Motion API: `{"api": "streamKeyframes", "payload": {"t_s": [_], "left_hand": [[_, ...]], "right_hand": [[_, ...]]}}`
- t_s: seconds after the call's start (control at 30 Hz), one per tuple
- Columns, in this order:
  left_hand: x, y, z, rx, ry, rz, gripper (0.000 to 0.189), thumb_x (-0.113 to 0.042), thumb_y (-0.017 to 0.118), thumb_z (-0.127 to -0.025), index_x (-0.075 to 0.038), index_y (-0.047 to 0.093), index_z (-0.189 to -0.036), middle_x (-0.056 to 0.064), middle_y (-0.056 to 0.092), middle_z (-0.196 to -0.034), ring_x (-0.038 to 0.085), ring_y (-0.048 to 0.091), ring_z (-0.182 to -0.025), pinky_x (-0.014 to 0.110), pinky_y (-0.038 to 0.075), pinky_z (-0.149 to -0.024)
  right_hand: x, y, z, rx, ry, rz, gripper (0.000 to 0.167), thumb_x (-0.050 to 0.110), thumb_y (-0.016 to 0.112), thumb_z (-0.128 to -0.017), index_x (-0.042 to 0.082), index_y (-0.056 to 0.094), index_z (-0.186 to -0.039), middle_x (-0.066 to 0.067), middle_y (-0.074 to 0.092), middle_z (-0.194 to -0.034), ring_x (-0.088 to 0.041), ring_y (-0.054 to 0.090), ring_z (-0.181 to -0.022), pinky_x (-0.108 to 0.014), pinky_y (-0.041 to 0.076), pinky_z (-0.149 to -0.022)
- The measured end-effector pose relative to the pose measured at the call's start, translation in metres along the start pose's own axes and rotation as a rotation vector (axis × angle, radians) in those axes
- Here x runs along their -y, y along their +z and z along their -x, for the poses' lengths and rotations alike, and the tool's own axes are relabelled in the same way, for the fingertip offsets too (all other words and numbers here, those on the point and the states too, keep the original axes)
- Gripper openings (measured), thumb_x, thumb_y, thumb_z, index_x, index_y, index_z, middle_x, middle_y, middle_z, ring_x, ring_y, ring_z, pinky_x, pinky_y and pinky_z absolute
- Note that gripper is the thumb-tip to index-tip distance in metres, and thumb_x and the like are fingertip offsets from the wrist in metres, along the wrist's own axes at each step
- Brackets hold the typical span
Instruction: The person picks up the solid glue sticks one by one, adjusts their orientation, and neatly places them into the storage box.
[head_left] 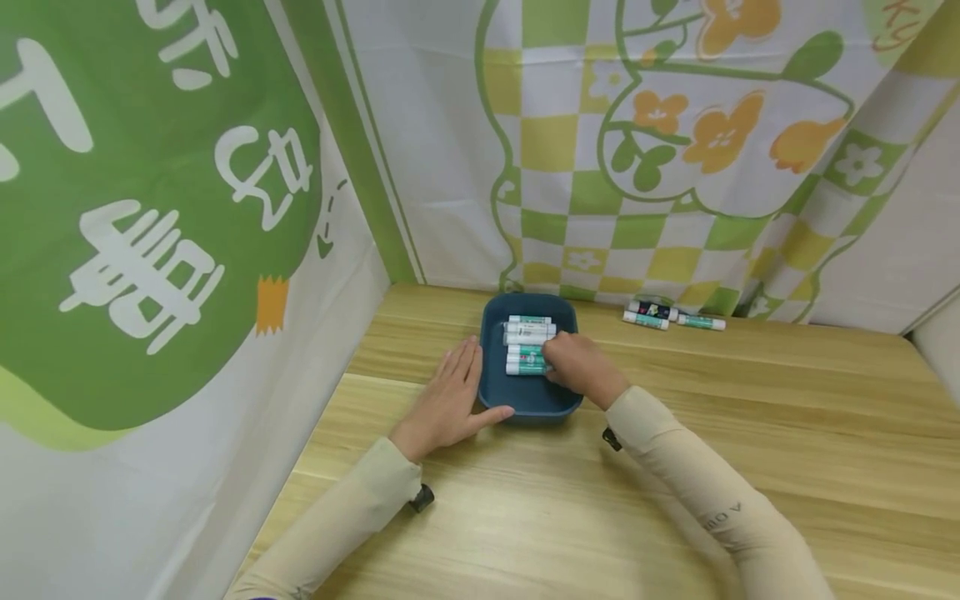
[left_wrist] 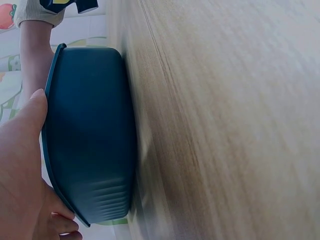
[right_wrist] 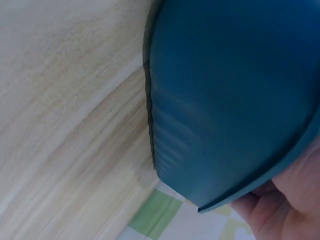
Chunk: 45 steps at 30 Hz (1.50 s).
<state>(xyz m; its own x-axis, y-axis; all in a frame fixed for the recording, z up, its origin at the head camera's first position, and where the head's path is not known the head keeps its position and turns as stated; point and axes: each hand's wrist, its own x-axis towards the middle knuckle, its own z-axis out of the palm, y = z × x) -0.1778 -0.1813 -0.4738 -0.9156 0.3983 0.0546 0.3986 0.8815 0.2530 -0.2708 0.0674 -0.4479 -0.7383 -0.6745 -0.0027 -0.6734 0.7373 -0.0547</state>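
Observation:
In the head view a dark blue plastic bin (head_left: 528, 396) stands on the table. Several white and teal glue sticks (head_left: 527, 350) lie in it, stacked side by side. My right hand (head_left: 581, 364) reaches over the bin's right rim, with curled fingers gripping the right end of a teal glue stick; the fingertips are partly hidden. Along the left wall lies my left hand (head_left: 448, 404), its fingers straight and its thumb on the front rim. The left wrist view shows the left thumb against the rim of the bin (left_wrist: 90, 135). In the right wrist view the bin's wall (right_wrist: 215, 110) hides most of the right hand (right_wrist: 285, 210).
Behind and right of the bin, teal-labelled glue sticks (head_left: 701, 322) and a dark-labelled one (head_left: 653, 310) lie near the table's back edge. A printed cloth (head_left: 555, 142) hangs just behind the wooden table (head_left: 750, 400). Another cloth (head_left: 315, 333) hangs along the left side.

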Motion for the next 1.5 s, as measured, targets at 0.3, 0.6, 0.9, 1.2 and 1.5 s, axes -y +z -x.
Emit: {"api": "streamKeyframes", "payload": {"t_s": [0.3,0.6,0.9,1.2,1.5], "left_hand": [[-0.002,-0.002,0.0,0.0,-0.004,-0.007,0.113,-0.075,0.049,-0.1,0.007,0.009,-0.166,0.024,0.005,-0.177,0.037,0.006,-0.167,0.053,0.012,-0.136],[-0.001,-0.001,0.0,-0.002,0.002,-0.01,0.113,-0.075,0.049,-0.1,0.008,0.01,-0.166,0.025,0.006,-0.177,0.037,0.005,-0.167,0.053,0.012,-0.135],[0.0,0.001,0.0,-0.006,0.002,-0.02,0.114,-0.075,0.049,-0.099,0.008,0.01,-0.166,0.026,0.006,-0.177,0.037,0.006,-0.167,0.053,0.013,-0.135],[0.0,0.002,0.001,-0.015,0.004,-0.022,0.114,-0.076,0.049,-0.099,0.008,0.011,-0.166,0.026,0.007,-0.177,0.038,0.009,-0.166,0.054,0.013,-0.135],[0.0,0.002,0.001,0.002,-0.001,-0.011,0.113,-0.077,0.047,-0.1,0.006,0.011,-0.167,0.024,0.004,-0.177,0.035,0.004,-0.167,0.053,0.012,-0.136]], "right_hand": [[0.004,0.005,-0.003,-0.04,0.038,0.024,0.014,0.009,0.084,-0.088,0.004,0.071,-0.089,-0.013,0.075,-0.088,-0.028,0.072,-0.081,-0.044,0.062,-0.071],[0.0,-0.005,0.0,-0.061,0.029,-0.072,0.006,0.007,0.081,-0.091,0.003,0.076,-0.091,-0.01,0.074,-0.084,-0.021,0.068,-0.074,-0.039,0.059,-0.066],[-0.021,-0.027,0.019,-0.225,-0.01,-0.176,0.028,0.006,0.083,-0.09,-0.007,0.076,-0.114,-0.023,0.079,-0.108,-0.035,0.077,-0.095,-0.047,0.064,-0.081],[-0.073,-0.029,0.044,-0.355,0.074,-0.203,0.031,0.001,0.084,-0.086,-0.011,0.075,-0.113,-0.028,0.078,-0.107,-0.041,0.077,-0.093,-0.054,0.063,-0.082],[-0.132,-0.02,0.072,-0.325,0.241,-0.258,0.033,0.002,0.08,-0.089,-0.014,0.073,-0.117,-0.035,0.074,-0.114,-0.05,0.073,-0.099,-0.061,0.06,-0.085]]}}
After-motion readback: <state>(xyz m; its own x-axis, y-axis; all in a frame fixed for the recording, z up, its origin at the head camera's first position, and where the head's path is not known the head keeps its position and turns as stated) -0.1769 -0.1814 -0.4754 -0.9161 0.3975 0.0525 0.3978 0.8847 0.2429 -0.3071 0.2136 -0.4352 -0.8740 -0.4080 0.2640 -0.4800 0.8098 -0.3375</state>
